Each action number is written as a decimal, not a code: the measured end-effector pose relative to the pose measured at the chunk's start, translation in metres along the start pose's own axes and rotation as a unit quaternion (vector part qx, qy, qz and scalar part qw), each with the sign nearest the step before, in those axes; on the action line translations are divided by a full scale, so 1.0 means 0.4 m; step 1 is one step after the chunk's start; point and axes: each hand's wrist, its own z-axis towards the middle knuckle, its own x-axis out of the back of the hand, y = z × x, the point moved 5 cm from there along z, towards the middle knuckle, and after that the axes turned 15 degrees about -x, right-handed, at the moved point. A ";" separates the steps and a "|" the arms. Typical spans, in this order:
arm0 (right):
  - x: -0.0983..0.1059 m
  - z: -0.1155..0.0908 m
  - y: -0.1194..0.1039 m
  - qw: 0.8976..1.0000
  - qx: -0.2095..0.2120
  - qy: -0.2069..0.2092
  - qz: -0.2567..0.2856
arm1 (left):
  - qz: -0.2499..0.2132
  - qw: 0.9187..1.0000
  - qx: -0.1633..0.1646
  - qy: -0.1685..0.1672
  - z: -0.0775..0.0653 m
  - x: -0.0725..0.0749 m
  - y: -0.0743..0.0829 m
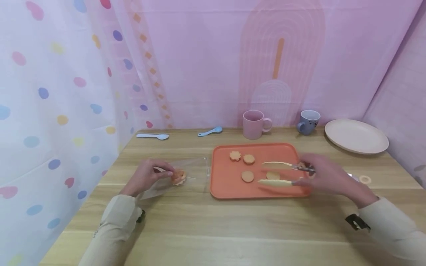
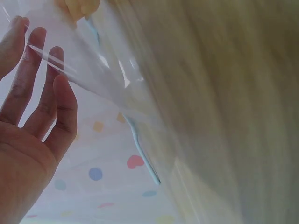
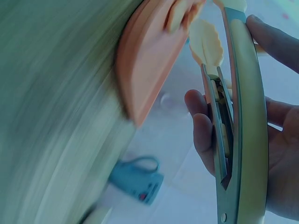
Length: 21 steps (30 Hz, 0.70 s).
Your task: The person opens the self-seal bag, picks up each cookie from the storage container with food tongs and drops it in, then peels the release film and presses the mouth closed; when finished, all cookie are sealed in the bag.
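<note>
Both hands reach forward: left hand [image 1: 146, 179] pinching the glossy clear bag [image 1: 198, 170] left of the orange tray [image 1: 229, 188], right hand [image 1: 327, 175] gripping scallop-tipped tongs [image 3: 252, 126], spread over flat round biscuits [image 1: 247, 176]!

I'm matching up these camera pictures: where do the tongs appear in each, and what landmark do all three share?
Head: right of centre, the tongs in the right hand, tips over the orange tray.
Left wrist: not in this picture.
Right wrist: on the right side, running down to the bottom edge.
Shared landmark: the wooden table, on the right in the left wrist view, on the left in the right wrist view.
</note>
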 end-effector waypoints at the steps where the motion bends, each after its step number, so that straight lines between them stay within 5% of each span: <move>1: 0.004 -0.006 0.013 1.000 -0.005 0.000 -0.004 | 0.000 1.000 0.003 -0.001 -0.003 0.001 0.000; 8: 0.027 -0.022 0.061 1.000 -0.003 0.009 -0.029 | -0.004 1.000 0.003 -0.010 -0.009 0.006 0.004; 21: 0.028 -0.014 0.051 0.999 0.005 0.012 -0.031 | 0.000 1.000 0.002 0.000 -0.014 0.017 0.002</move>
